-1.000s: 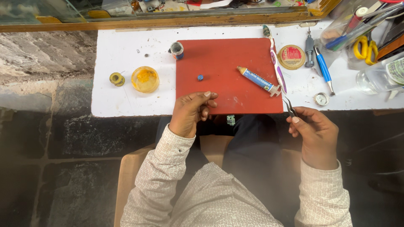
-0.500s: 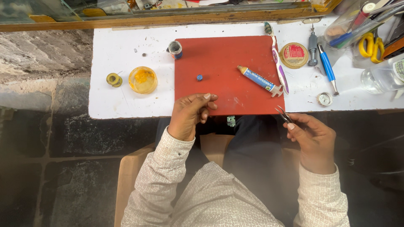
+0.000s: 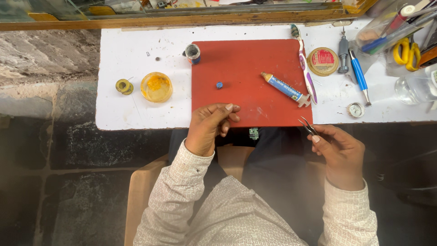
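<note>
Two hands: right hand (image 3: 339, 152) pinches tweezers (image 3: 308, 126), left hand (image 3: 210, 127) curls loosely, empty, touching red mat (image 3: 246, 68).

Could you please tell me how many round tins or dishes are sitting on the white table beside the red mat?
2: a yellow dish left of the red mat, and a gold-lidded tin right of it. The cluttered tray at far right may hide more.

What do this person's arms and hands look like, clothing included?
Both arms wear long, light cream sleeves with a fine repeating pattern and buttoned-looking cuffs. The left hand and right hand are bare: no gloves, rings or watch visible.
</note>
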